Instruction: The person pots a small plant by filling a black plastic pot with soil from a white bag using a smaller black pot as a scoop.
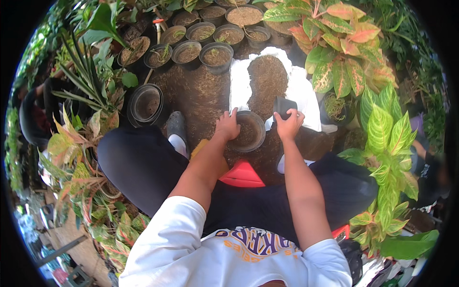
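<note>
A round black plastic pot (247, 131) with soil in it stands on the ground between my feet. My left hand (228, 125) grips its left rim. In my right hand (289, 122) is a small dark pot (284, 106), tilted over the near right edge of an opened white sack (303, 97). Brown potting soil (269, 82) fills the sack's opening. Whether the small pot holds any soil cannot be seen.
Several black pots with soil and small seedlings (216, 56) stand beyond the sack. Stacked empty pots (145, 104) lie at the left. Leafy potted plants (389, 132) flank both sides. People (426, 168) are partly visible at the edges.
</note>
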Demonstrator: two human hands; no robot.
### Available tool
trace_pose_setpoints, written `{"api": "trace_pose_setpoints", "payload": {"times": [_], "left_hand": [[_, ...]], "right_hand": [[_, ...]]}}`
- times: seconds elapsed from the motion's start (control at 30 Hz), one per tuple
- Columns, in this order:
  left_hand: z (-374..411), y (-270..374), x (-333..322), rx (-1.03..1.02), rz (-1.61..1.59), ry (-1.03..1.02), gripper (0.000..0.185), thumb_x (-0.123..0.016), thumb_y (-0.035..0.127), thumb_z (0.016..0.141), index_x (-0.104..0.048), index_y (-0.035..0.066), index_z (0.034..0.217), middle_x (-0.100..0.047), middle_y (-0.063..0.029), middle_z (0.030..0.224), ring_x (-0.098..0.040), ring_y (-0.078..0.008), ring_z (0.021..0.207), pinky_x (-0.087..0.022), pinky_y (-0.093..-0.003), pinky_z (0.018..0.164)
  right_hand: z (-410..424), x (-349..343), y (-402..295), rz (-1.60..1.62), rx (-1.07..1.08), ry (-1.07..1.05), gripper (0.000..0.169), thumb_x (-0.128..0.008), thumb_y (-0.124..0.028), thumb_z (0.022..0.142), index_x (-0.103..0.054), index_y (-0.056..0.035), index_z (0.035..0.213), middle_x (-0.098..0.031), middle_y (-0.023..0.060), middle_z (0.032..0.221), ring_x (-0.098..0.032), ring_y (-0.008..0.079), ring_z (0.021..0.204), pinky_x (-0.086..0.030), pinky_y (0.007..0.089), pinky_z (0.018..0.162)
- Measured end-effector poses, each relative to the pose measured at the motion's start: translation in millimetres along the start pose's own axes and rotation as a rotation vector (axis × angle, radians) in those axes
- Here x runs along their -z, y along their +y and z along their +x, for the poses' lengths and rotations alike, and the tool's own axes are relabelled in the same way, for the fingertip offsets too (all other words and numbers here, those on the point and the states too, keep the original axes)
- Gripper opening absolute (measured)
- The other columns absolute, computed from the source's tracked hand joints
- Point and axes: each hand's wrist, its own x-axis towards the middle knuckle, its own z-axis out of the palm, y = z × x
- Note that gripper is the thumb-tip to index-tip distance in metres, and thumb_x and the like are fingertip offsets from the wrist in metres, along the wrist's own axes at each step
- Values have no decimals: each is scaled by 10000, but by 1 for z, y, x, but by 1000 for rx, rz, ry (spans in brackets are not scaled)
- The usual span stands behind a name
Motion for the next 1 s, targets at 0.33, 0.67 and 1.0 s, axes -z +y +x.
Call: {"api": "trace_pose_setpoints", "payload": {"times": [0.33,0.67,1.0], "left_hand": [[-7,8,-12,-47,69,122,879,-767,211,841,-290,153,1577,-456,-223,1394,-544,-468,1258,-466,-576,1046],[-5,10,-14,-119,-11,150,803,-725,100,819,-342,58,1523,-475,-281,1357,-537,-505,1231,-476,-528,1052],[10,-1,-4,20,-202,302,548,-681,173,907,-458,75,1397,-625,-231,1263,-604,-441,1200,-472,-550,999]], "right_hand": [[18,-35,-18,33,-682,-244,685,-904,-362,753,-499,-84,1231,-414,225,1342,-555,449,1202,-517,514,994],[20,-80,-36,208,-785,-265,808,-880,-427,738,-480,-66,1340,-404,260,1343,-601,448,1162,-539,519,976],[35,-86,-10,751,-1013,-297,810,-842,-414,784,-443,-23,1371,-387,212,1371,-557,336,1148,-563,439,932]]}}
